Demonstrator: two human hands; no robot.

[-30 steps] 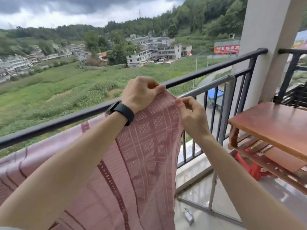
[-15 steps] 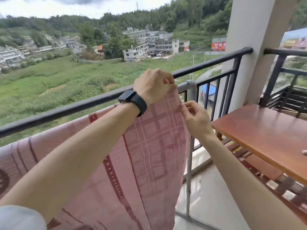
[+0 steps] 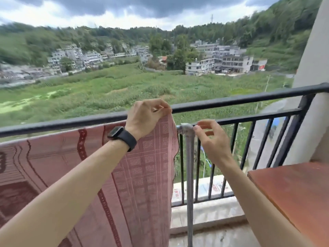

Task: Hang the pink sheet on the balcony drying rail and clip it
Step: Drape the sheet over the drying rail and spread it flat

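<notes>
woven cloth sheet [image 3: 146, 175]; dull galvanised metal pipe [image 3: 189, 157]; matt wood table [image 3: 293, 189].

Black balcony railing [image 3: 249, 101] runs beyond the hands; wooden bench [image 3: 293, 193] to their right; overcast daylight over green fields [image 3: 106, 90].

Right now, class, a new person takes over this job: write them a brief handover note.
Left hand: pinching the pink sheet at its top right corner.
Right hand: open, holding nothing, beside the grey drying rail's elbow.
Done: sheet draped over the rail, in front of the black balcony railing.
Left: clip it. No clip is in view.
</notes>
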